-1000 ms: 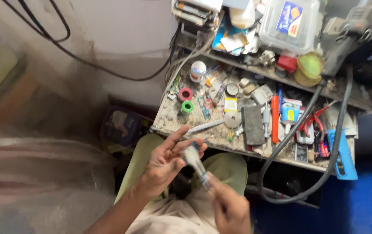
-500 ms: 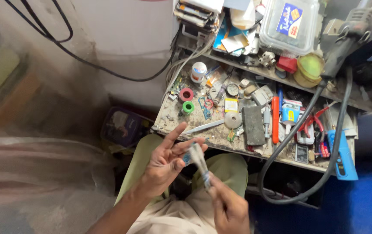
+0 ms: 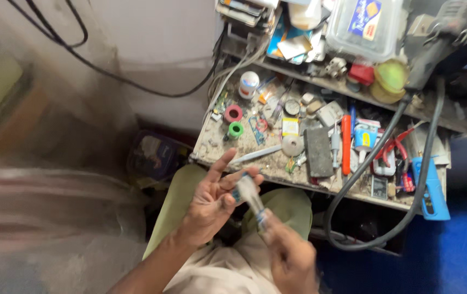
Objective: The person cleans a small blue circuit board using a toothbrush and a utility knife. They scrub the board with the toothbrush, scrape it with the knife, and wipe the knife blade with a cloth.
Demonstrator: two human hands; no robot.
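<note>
- Left hand point(image 3: 211, 198) is half open, fingers spread, index pointing up. Thumb and middle finger pinch the upper end of a small clear tube point(image 3: 248, 195) with bluish bits on it. Too blurry to say what it is.
- Right hand point(image 3: 290, 256) is closed round the lower end of the tube, so both hands share it. It sits tilted over the person's lap, just off the front edge of the bench point(image 3: 220, 149), not touching it.
- My take: best done with the right hand as the anchor and only the left fingertips doing the fiddling. The pinch looks light, so I'd keep it low over the lap in case it slips.
- Bench is a mess. Near the front edge lie a grey blade-like strip point(image 3: 256, 154) and a round disc point(image 3: 292, 145), with a dark block point(image 3: 318, 152) beside them.
- Toward the left edge are a red tape roll point(image 3: 233, 114) and a green one point(image 3: 235, 129), with a white jar point(image 3: 249, 84) behind.
- A thick black hose point(image 3: 369, 163) loops off the front right corner, well apart from the hands, next to a blue tool point(image 3: 431, 188).
</note>
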